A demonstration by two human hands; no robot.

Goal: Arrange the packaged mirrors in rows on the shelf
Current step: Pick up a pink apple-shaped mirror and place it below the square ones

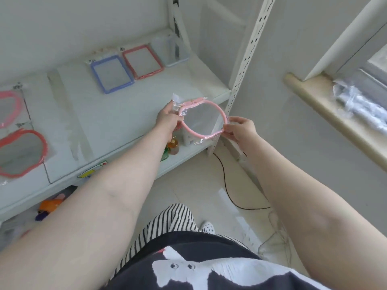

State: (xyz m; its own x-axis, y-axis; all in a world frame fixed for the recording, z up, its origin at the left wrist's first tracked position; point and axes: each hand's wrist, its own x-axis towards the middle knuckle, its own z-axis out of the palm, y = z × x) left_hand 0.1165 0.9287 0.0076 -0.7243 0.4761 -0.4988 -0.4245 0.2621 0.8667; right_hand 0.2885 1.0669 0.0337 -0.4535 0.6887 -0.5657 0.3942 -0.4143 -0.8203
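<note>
Shelf behind; hands grip mirror (bagged).

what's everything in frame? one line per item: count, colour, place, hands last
held mirror: 1, pink rounded frame, in clear wrap, held above the shelf's front right corner
rectangular mirrors: 3, blue, red, pale white, in a row at the back of the shelf
rounded mirrors: 2, pink and red, at the shelf's left edge, partly cut off
shelf: 1, white, left half of view
small items: several, orange and green, on the lower level, blurred
cable: 1, black, on the floor
windowsill: 1, beige, right, with crumpled clear plastic on it
left hand: gripping the held mirror's left side
right hand: pinching its right edge
</note>
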